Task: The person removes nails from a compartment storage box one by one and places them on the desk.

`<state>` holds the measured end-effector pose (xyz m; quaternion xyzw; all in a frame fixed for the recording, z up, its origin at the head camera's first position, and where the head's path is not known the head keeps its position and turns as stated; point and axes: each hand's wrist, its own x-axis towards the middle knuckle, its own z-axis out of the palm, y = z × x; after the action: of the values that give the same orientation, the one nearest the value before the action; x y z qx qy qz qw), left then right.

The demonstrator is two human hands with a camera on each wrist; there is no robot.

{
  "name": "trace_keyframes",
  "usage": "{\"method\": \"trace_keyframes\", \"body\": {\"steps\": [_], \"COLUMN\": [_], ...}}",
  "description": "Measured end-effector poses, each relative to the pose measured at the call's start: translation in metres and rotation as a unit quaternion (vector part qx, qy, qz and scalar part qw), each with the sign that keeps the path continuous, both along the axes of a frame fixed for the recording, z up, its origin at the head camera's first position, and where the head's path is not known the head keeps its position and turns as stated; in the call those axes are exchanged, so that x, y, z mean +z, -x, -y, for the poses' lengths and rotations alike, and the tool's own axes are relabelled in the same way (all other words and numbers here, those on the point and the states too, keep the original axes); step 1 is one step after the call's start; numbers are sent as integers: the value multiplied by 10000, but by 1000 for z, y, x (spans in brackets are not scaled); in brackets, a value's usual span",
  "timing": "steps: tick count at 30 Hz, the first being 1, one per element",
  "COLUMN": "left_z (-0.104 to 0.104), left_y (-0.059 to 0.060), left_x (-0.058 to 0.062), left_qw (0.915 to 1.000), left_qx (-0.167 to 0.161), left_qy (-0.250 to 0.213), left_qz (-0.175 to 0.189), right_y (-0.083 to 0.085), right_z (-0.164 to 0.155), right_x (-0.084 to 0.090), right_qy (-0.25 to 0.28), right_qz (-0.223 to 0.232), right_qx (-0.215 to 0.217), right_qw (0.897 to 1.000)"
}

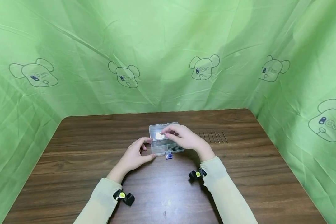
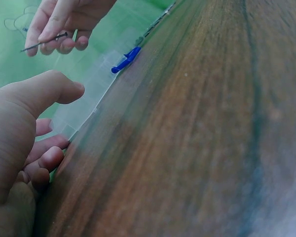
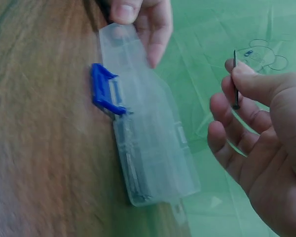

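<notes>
A clear plastic storage box [image 1: 159, 150] with a blue latch [image 1: 169, 155] lies on the table, its lid [image 1: 154, 129] raised at the back. My left hand [image 1: 133, 156] holds the box at its left end, thumb at the front corner and the index finger farther back. Above the box, my right hand [image 1: 186, 137] pinches a dark nail [image 3: 235, 86] between thumb and index finger, point upward in the right wrist view. Several nails [image 1: 175, 148] lie in the front right compartment.
Several more nails [image 1: 212, 137] lie in a spaced row on the wooden table [image 1: 86, 149], right of the box. A green curtain [image 1: 162, 40] with printed bear heads stands behind the table and along its sides.
</notes>
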<state>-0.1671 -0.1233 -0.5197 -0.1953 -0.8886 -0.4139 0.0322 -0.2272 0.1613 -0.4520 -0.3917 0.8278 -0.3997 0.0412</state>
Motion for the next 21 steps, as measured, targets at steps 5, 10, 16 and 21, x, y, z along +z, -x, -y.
{"method": "trace_keyframes", "body": {"steps": [5, 10, 16, 21], "left_z": [-2, -4, -2, -1], "left_y": [-2, -3, -3, 0], "left_x": [0, -1, -1, -2], "left_qw": [9999, 10000, 10000, 10000], "left_qx": [57, 42, -9, -50], "left_qy": [-30, -20, -1, -21], "left_qz": [78, 52, 6, -69], "right_y": [-6, -12, -18, -17], "right_z": [-12, -24, -48, -93], "right_x": [6, 13, 21, 26], "right_qy": [133, 47, -141, -210], "right_qz": [98, 218, 215, 102], "right_qx": [-114, -221, -344, -1094], "right_qw": [9998, 9995, 9991, 9937]}}
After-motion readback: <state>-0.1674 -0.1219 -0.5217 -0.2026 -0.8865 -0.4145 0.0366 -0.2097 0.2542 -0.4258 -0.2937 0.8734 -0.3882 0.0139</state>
